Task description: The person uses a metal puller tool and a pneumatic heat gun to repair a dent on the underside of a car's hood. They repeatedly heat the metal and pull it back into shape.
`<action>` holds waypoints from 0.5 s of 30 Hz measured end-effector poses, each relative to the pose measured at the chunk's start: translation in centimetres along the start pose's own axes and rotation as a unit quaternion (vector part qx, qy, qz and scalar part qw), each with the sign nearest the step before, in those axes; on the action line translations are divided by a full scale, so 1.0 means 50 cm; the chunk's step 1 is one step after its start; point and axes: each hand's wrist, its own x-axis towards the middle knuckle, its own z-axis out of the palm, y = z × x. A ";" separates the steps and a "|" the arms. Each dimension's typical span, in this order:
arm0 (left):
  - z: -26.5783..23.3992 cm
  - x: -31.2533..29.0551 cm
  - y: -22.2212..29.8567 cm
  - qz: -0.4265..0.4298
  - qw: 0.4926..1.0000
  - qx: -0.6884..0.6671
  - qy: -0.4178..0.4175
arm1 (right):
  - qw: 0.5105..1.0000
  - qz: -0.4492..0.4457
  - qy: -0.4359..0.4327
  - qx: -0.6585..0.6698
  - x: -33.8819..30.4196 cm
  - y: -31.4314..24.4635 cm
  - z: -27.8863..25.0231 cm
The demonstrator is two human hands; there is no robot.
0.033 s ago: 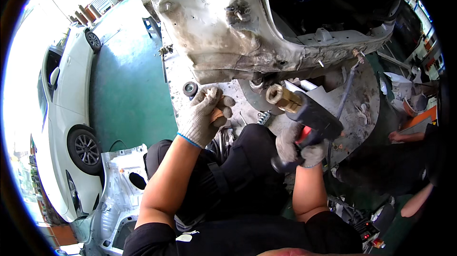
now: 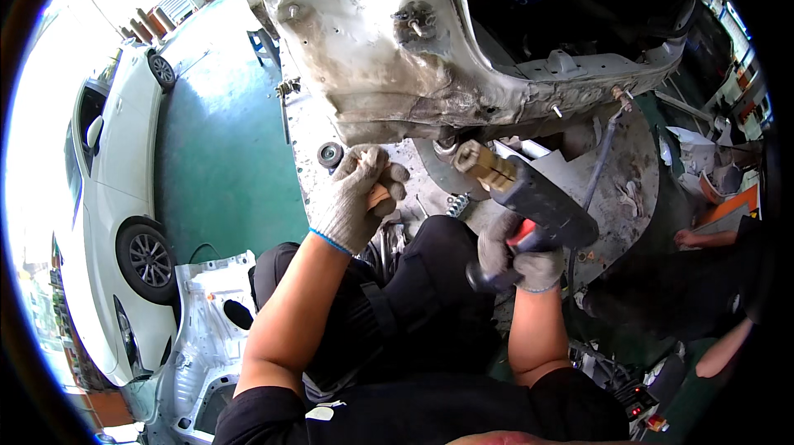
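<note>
Knit-gloved right hand point(image 2: 533, 263) grips a black pistol-shaped tool point(image 2: 546, 203) with blocky brass-coloured nose point(image 2: 486, 167); knit-gloved left hand point(image 2: 356, 201) is curled, contents unclear, near a dented, stained metal body shell point(image 2: 372, 56).

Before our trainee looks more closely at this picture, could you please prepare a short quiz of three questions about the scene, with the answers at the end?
1. Which hand holds the dark power tool?
2. True or false: the white car stands on the right side of the picture.
3. What does the left hand wear? A: nothing; B: a pale glove; C: a bright red glove.

Key:
1. The right hand.
2. False; the white car stands on the left side.
3. B.
</note>
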 end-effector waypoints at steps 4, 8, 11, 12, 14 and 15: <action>0.046 0.070 0.018 -0.001 0.996 -0.045 -0.072 | 0.952 0.044 0.303 0.020 -0.049 0.029 -0.075; 0.127 0.084 0.041 -0.014 0.999 -0.016 -0.031 | 0.878 -0.037 0.159 -0.451 0.017 -0.030 0.025; 0.100 0.085 0.022 0.193 0.917 0.332 -0.113 | 0.877 -0.041 0.188 -0.440 0.022 -0.029 0.030; 0.099 0.096 0.015 0.057 0.976 0.171 -0.123 | 0.878 -0.040 0.180 -0.441 0.021 -0.033 0.033; 0.098 0.112 0.005 -0.065 0.993 -0.010 -0.099 | 0.884 -0.041 0.165 -0.435 0.018 -0.033 0.027; 0.098 0.112 0.004 -0.056 0.992 -0.018 -0.115 | 0.889 -0.042 0.158 -0.428 0.015 -0.029 0.015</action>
